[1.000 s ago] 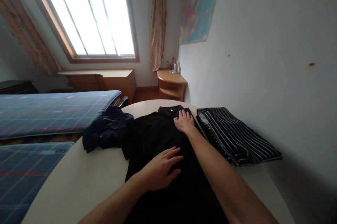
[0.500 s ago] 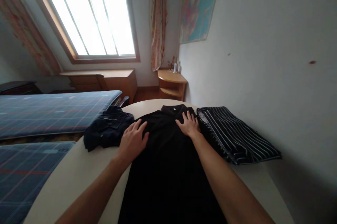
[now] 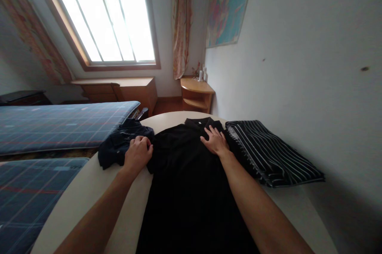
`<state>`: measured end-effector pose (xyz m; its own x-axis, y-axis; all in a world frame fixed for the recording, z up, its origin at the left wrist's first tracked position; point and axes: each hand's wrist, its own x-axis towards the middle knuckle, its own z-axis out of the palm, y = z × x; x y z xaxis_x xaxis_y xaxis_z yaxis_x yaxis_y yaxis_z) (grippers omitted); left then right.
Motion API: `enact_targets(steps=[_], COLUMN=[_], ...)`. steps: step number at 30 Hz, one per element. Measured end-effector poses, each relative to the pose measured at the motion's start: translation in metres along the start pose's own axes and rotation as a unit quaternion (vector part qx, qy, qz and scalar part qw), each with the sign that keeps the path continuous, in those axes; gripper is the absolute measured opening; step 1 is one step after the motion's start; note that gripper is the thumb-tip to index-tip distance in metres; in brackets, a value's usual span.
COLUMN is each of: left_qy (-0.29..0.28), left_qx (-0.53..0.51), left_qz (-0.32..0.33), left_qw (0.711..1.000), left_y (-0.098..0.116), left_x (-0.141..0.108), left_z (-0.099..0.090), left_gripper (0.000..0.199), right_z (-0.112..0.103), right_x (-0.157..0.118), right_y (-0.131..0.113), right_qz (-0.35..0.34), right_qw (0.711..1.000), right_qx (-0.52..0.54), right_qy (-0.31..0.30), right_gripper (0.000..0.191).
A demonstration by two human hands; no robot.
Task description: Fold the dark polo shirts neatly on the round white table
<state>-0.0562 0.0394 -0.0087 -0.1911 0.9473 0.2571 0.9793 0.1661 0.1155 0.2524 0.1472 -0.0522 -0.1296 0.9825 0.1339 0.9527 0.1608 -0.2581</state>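
Mostly flat, the black collared shirt [image 3: 191,190] lies under spread right fingers [image 3: 213,131]; left fingers [image 3: 145,141] curled, grip unclear

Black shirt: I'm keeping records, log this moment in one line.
left hand: curled by sleeve | right hand: spread on black shirt, near collar

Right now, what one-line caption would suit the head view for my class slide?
Right hand spread on a black collared shirt, left hand curled near its sleeve, striped cloth alongside.
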Motion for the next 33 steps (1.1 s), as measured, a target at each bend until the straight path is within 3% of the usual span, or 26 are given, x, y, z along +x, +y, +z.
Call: enact_targets(steps=[6, 10, 16, 19, 22, 25, 31, 33], left_qy=[-0.035, -0.037, -0.006, -0.031, -0.046, -0.017, -0.057, -0.016], left_qx=[-0.019, -0.047, -0.095, -0.107, -0.112, -0.124, -0.140, -0.154], left_qz=[-0.079, -0.082, -0.152, -0.179, -0.172, -0.152, -0.070, -0.061], left_qw=[0.996, 0.995, 0.984, 0.978, 0.978, 0.980, 0.986, 0.986], left_y=[-0.011, -0.019, -0.017, -0.020, -0.022, -0.019, -0.008, -0.006], left_x=[0.004, 0.009, 0.014, 0.016, 0.016, 0.014, 0.007, 0.007], left_z=[-0.001, 0.002, -0.019, -0.022, -0.019, -0.015, -0.013, -0.014], left_gripper=[0.037, 0.035, 0.028, 0.028, 0.033, 0.040, 0.080, 0.079], right_z=[-0.002, -0.001, 0.003, 0.004, 0.004, 0.004, 0.002, 0.002], right_x=[-0.004, -0.003, 0.000, 0.001, 0.000, 0.000, -0.002, -0.002], right_y=[0.000, 0.002, 0.005, 0.005, 0.005, 0.004, 0.004, 0.004], right_qz=[-0.013, -0.016, -0.020, -0.018, -0.017, -0.018, -0.015, -0.016], right_qw=[1.000, 1.000, 1.000, 1.000, 1.000, 1.000, 1.000, 1.000], right_qx=[0.005, 0.010, 0.012, 0.014, 0.014, 0.015, 0.015, 0.015], right_qy=[0.003, 0.004, 0.011, 0.015, 0.016, 0.016, 0.007, 0.008], right_gripper=[0.063, 0.061, 0.060, 0.059, 0.059, 0.059, 0.059, 0.059])
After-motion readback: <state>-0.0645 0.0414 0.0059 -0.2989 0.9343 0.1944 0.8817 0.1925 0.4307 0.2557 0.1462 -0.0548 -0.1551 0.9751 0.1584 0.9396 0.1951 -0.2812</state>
